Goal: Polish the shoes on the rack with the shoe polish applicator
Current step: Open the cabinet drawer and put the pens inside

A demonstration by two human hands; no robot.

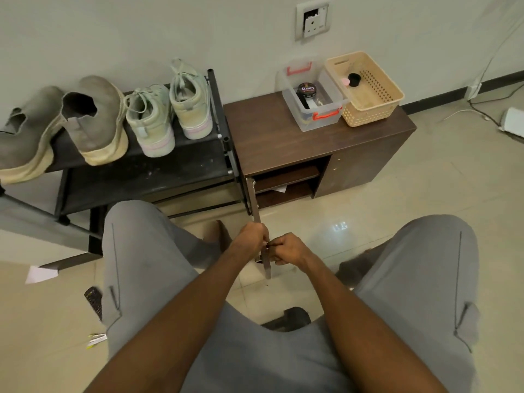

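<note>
Fingers together — tin in box

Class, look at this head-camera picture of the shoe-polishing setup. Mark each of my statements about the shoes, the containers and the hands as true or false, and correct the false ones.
1. Four shoes stand on the top shelf of the black rack. True.
2. The polish tin lies in the beige basket. False: it lies in the clear plastic box beside that basket.
3. Both containers stand on the brown cabinet. True.
4. The left hand is holding a shoe. False: both hands are held together between the knees, the right hand and the left working at a small thing too small to identify.
5. The cabinet stands left of the rack. False: it stands to the rack's right.
</note>
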